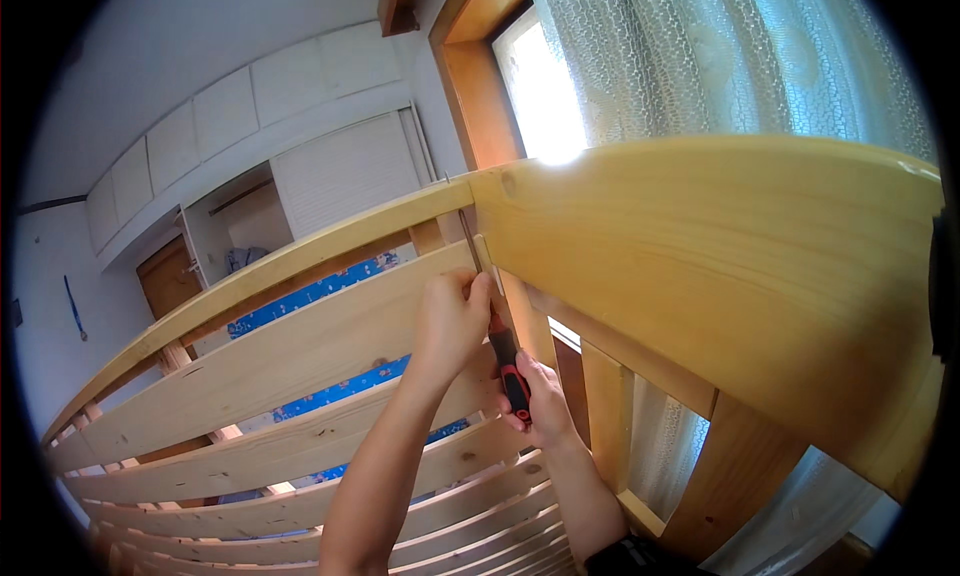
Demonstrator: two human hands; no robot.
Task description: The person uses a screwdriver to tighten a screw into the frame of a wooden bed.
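Observation:
In my right hand is a screwdriver with a black and red handle; the fingers are wrapped round the handle. Its thin shaft runs up and slightly left toward the corner where a long wooden rail meets a broad wooden end board. My left hand is closed, with thumb and fingers pinching around the shaft above the handle. The tip is up against the corner, but its exact contact is too small to make out. Beside my left hand lies the top wooden slat.
Several more pale slats with gaps run below the top one. Upright posts stand under the end board. Behind are a window, a patterned curtain, white cabinets and blue printed fabric.

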